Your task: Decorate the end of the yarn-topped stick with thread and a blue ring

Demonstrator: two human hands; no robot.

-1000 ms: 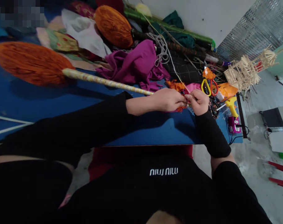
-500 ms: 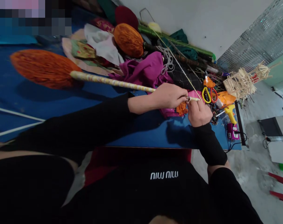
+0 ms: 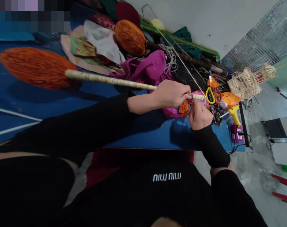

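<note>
My left hand (image 3: 170, 93) is closed around a stick (image 3: 115, 81) wrapped in pale yellow and white bands. A large oval orange head (image 3: 39, 67), wrinkled like yarn or cloth, sits at the stick's far left end. Beyond my left fingers, the short right end of the stick sticks out. Just below that end, my right hand (image 3: 201, 115) is closed in a pinch. A thin pale string (image 3: 183, 63) runs from a yellow ball (image 3: 157, 24) at the back down to the stick's end and my right hand. My fingertips hide where the string is gripped.
Scissors (image 3: 210, 95) with yellow and red handles lie right of my hands, near a yellow glue gun (image 3: 234, 115). Purple cloth (image 3: 145, 67), a second orange oval head (image 3: 130, 37) and a bamboo pole (image 3: 193, 44) lie behind. A wooden stick structure (image 3: 246, 83) stands at right.
The stick and its orange head have shifted left and slightly up. My right hand has dropped just below the stick's end, so more of that end shows.
</note>
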